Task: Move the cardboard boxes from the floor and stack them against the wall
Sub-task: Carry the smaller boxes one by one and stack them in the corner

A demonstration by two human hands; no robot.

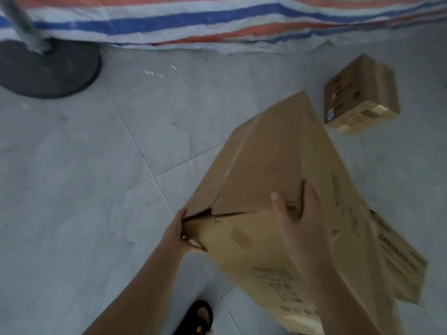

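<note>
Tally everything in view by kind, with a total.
Cardboard boxes: 3, namely large held box, small box, printed box
Hands: 2, left hand, right hand
Round stand base: 1
Striped tarp: 1
Sandalled foot: 1
Total: 8

Grey tiled floor (101, 170) is filling most of the view, thin grout lines running diagonally across it, a few white flecks lying near the top middle. A striped tarp (193, 22) in white, blue and orange is lying along the far edge, its hem wrinkling onto the tiles. A round dark stand base (48, 71) is sitting on the floor at upper left, a grey pole (23, 25) rising from it at a slant. Light is looking dim, cool and even.
</note>
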